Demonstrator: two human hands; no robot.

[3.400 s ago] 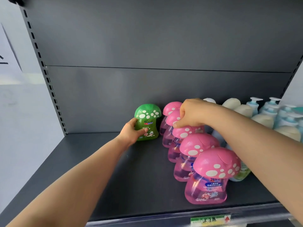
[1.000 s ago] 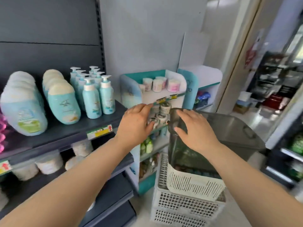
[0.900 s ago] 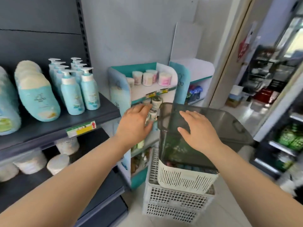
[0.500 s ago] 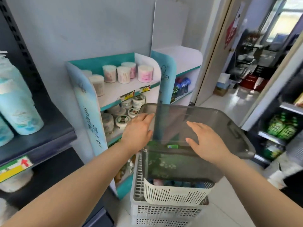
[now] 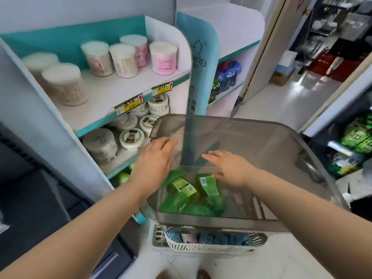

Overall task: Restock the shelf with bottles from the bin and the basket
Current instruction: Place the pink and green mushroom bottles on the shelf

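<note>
A smoky translucent bin [image 5: 281,150] stands on a white slatted basket [image 5: 201,247]. Several green mushroom-capped bottles [image 5: 187,206] lie on their sides in the bin's near left part. Blue and pink bottles [image 5: 203,238] show inside the basket underneath. My left hand [image 5: 154,164] hovers over the bin's left edge with fingers straight, holding nothing. My right hand [image 5: 231,166] reaches over the bin above the green bottles, fingers spread and empty. The dark shelf [image 5: 30,198] is at the left edge, mostly out of view.
A teal-and-white display stand [image 5: 112,97] with tubs of cotton swabs and jars stands just left of the bin. A second stand [image 5: 231,57] is behind it. Open floor [image 5: 281,101] leads to a doorway at the right. Dark shelving with green packs [image 5: 360,135] lines the right.
I turned from the shelf with the mushroom bottles to the bin. Both hands have moved down over the bin, and the view now looks into it at the green bottles.
</note>
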